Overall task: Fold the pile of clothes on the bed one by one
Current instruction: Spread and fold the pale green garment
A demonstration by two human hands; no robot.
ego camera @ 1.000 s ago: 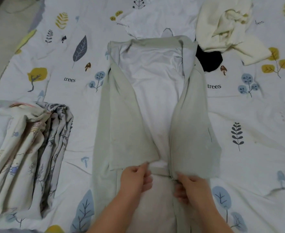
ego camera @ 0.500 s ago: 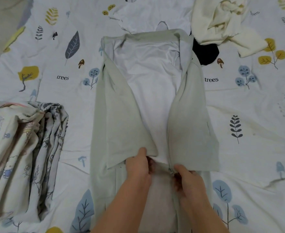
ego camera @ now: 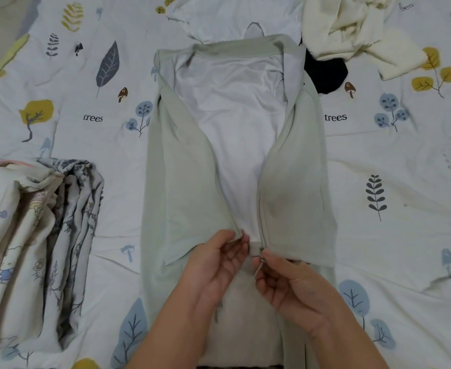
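both hands (ego camera: 253,265) pinch the green jacket's (ego camera: 181,169) front edges, collar pointing away.

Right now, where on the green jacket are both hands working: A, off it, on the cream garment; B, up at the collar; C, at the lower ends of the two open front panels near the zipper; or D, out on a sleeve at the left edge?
C: the left hand and right hand pinch the green jacket where its front edges meet at the zipper base.

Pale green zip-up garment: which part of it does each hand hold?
The left hand pinches the pale green zip-up garment at its left front edge; the right hand pinches the zipper end.
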